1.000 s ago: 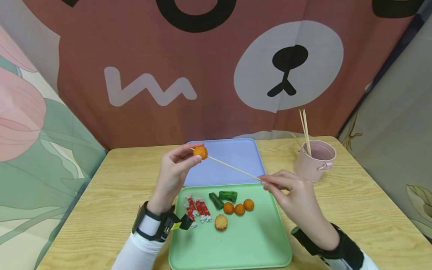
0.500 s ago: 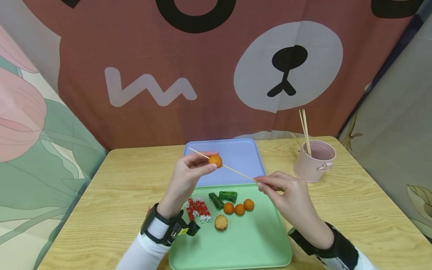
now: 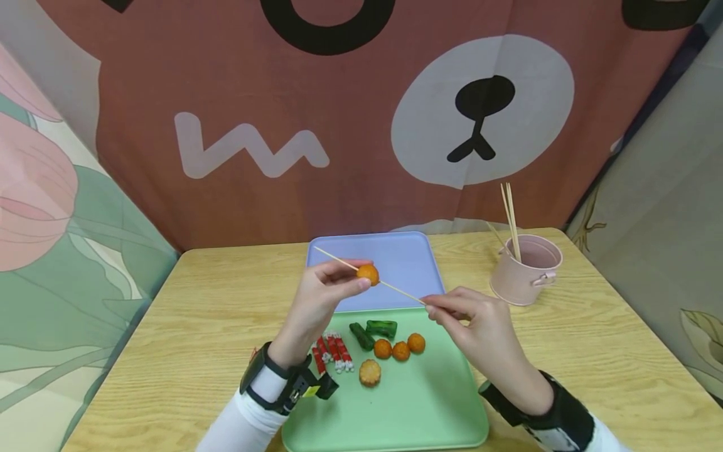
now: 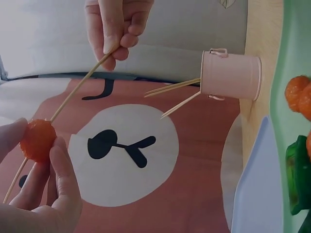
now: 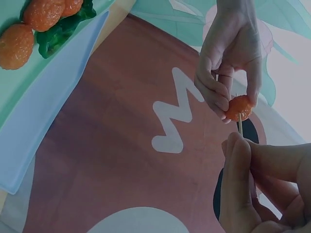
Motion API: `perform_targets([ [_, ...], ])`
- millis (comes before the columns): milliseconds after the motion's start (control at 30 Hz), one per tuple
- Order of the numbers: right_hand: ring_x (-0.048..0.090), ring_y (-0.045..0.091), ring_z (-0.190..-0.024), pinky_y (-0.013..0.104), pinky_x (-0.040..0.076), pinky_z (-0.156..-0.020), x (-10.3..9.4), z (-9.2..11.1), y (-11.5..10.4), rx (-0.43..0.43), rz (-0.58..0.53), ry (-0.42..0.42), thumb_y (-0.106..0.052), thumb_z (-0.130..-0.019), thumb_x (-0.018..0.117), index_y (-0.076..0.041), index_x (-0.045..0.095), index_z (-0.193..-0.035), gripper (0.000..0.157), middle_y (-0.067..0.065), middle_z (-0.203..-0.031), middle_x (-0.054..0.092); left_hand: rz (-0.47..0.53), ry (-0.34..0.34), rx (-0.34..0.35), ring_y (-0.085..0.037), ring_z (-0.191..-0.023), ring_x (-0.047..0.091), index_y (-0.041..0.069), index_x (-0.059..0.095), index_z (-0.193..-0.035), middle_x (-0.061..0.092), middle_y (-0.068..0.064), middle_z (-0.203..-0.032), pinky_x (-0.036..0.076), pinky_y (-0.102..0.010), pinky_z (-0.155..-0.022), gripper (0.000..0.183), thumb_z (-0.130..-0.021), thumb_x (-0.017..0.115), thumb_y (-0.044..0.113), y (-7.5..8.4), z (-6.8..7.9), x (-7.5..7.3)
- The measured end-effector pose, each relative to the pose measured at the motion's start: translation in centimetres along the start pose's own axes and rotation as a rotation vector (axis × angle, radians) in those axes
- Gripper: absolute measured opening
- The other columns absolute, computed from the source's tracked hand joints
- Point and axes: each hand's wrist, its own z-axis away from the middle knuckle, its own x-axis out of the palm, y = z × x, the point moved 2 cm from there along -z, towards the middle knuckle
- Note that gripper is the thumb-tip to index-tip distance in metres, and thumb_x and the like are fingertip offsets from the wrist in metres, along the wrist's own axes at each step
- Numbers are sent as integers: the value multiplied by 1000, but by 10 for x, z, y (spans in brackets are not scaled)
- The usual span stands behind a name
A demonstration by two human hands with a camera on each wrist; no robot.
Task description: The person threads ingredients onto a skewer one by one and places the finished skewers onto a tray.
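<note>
My left hand [image 3: 324, 295] pinches an orange ball [image 3: 368, 274] between thumb and fingers, above the trays. A thin wooden skewer [image 3: 400, 291] runs right through the ball, its far end sticking out past my left fingers. With thumb and fingertips my right hand [image 3: 480, 320] pinches the other end of the skewer. In the left wrist view the ball [image 4: 38, 141] looks glossy, and a long stretch of skewer [image 4: 77, 90] shows between the two hands. The right wrist view has the same ball [image 5: 239, 108] just beyond my right fingertips.
Below the hands, a green tray [image 3: 390, 414] bears several orange balls [image 3: 401, 351], green pepper pieces [image 3: 381, 328], red-wrapped sticks [image 3: 339, 351] and a round tan piece [image 3: 369, 373]. Behind it lies a blue tray [image 3: 395, 257]. A pink bucket [image 3: 522, 276] with skewers [image 3: 511, 220] stands at the right.
The ball has slid along the skewer toward my right hand, my left hand moving right with it. More skewer now sticks out on the left. My right hand has shifted slightly left.
</note>
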Motion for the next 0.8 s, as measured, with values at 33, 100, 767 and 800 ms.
perform_targets([
  [33,62,0,-63,10,51,-58,1,0,0,1,-1,-1,3,-70,79,-9,77,-90,23,-7,-74,68,-8,-5,-3,-15,-87,67,-6,66,-108,71,-3,-101,54,-27,-82,31,-79,74,2,-1,0,1],
  [100,63,0,-63,10,51,-58,2,-1,-1,1,-5,-7,3,-70,79,-9,77,-90,23,-7,-75,68,-30,-29,-9,-16,-88,67,-5,66,-108,71,-3,-102,54,-28,-83,32,-79,75,4,-3,0,4],
  [767,62,-1,-62,10,50,-56,8,-2,-6,-4,-15,-22,2,-71,79,-9,77,-91,22,-8,-73,68,-90,-77,-59,-20,-92,69,1,69,-107,70,-9,-107,55,-34,-84,31,-78,77,11,-14,4,20],
  [800,62,-1,-63,10,50,-56,9,-1,-6,1,-15,-24,2,-71,79,-10,77,-91,23,-8,-73,68,-88,-78,-60,-20,-92,69,0,69,-107,71,-9,-107,55,-35,-84,31,-78,77,11,-15,4,21],
])
